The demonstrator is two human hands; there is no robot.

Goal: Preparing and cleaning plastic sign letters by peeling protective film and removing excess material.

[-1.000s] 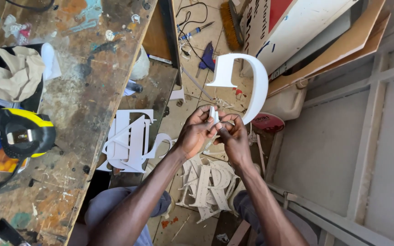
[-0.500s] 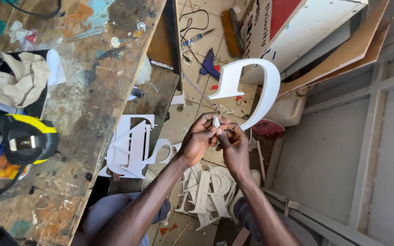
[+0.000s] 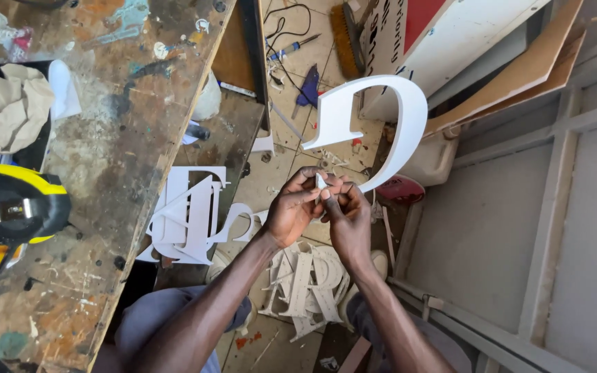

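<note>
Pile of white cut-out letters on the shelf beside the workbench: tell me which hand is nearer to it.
Left. The left hand is just right of the pile of white letters, apart from it. The right hand lies farther right; both hands pinch the white letter D.

A big white letter (image 3: 381, 131) cut from a flat board is held up in the air. It has a round curve on one side and a straight bar with little feet on the other. It is tilted, and its lower end sits between the fingers.
</note>
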